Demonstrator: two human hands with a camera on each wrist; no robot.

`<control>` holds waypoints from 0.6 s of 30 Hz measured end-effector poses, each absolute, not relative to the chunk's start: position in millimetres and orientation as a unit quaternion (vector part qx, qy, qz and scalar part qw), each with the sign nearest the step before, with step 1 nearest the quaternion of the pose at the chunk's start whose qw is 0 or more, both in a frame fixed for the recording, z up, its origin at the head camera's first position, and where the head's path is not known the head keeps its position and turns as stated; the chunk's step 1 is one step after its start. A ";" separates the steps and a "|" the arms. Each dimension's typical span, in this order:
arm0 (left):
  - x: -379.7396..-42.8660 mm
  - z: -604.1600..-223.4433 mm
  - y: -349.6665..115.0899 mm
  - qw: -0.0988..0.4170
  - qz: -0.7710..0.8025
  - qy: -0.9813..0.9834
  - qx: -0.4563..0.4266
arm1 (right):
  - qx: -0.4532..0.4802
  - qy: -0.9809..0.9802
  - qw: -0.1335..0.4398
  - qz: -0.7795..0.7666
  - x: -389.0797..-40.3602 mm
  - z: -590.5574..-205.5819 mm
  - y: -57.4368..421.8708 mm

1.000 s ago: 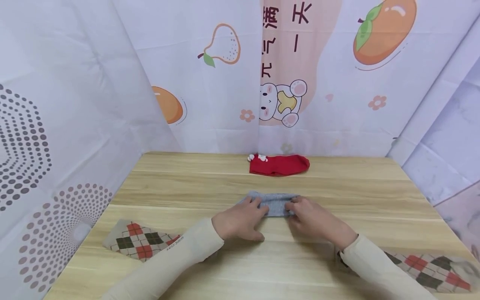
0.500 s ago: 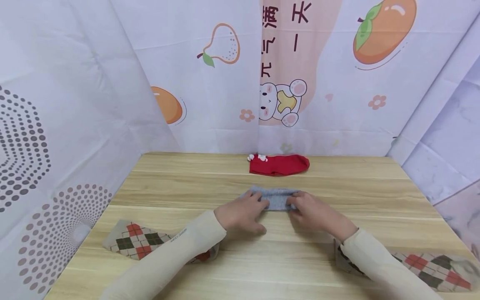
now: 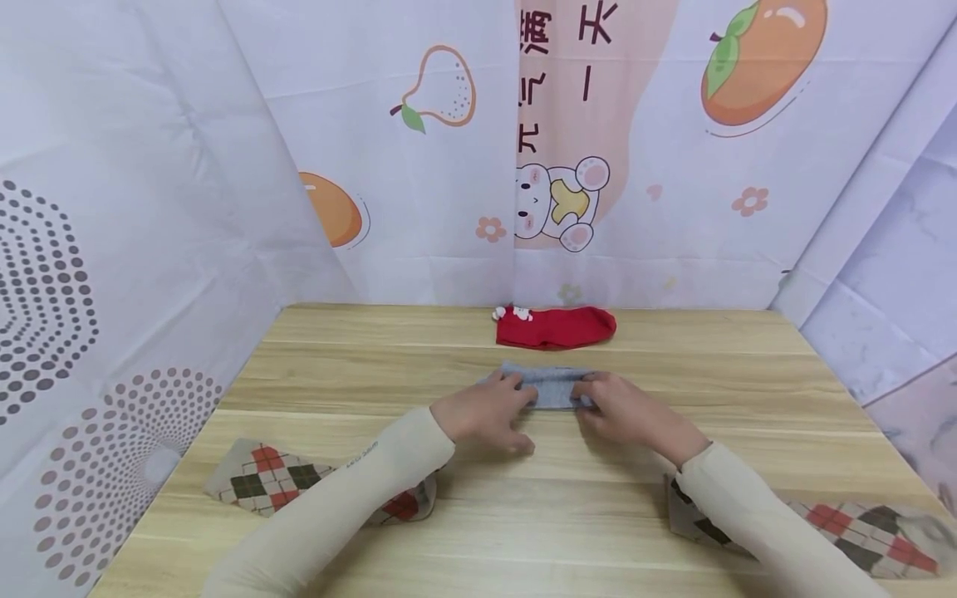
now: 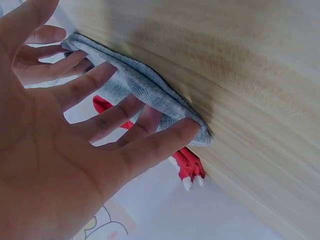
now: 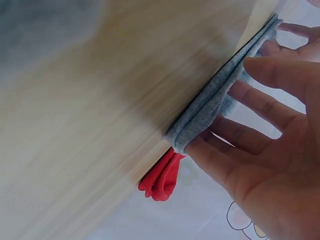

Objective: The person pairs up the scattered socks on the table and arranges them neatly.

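A grey-blue sock (image 3: 553, 388) lies flat across the middle of the table, both hands on it. My left hand (image 3: 486, 413) rests its fingertips on the sock's left part, the thumb spread apart toward the near side. At the other end, my right hand (image 3: 622, 410) touches the sock with its fingertips. In the left wrist view, extended fingers lie along the grey sock (image 4: 140, 82). The right wrist view has the right hand's fairly straight fingers against the sock (image 5: 215, 95). Just beyond lies a red sock (image 3: 557, 328) with white trim at its left end.
An argyle sock (image 3: 262, 482) lies at the left, partly under the left sleeve. Another argyle sock (image 3: 860, 531) lies at the right, crossed by the right sleeve. The wooden table (image 3: 374, 357) ends at a printed curtain (image 3: 419, 208) behind the red sock.
Both hands have slid the grey-blue sock away from the person, closer to the red sock. The red and argyle socks have stayed in place.
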State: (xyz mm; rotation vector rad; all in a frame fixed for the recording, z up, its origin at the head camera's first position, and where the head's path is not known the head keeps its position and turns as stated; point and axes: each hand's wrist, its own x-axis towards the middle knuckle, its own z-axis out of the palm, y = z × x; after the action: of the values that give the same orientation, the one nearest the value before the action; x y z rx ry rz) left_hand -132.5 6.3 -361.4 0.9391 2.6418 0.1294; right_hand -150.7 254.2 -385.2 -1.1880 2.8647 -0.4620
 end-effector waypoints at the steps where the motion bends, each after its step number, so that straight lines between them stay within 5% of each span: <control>1: -134.0 -361.4 6.6 0.166 0.044 0.928 0.331 | -0.378 0.914 0.002 -0.147 -151.5 -385.4 254.2; 18: -154.4 -364.4 9.0 0.154 0.051 0.929 0.333 | -0.375 0.916 -0.006 -0.142 -166.2 -387.3 254.9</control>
State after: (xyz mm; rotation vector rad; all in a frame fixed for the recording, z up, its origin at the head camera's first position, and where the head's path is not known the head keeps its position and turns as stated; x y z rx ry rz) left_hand -154.4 9.0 -364.4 0.9559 2.6626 0.1457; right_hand -166.2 254.9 -387.3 -1.1818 2.8889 -0.4479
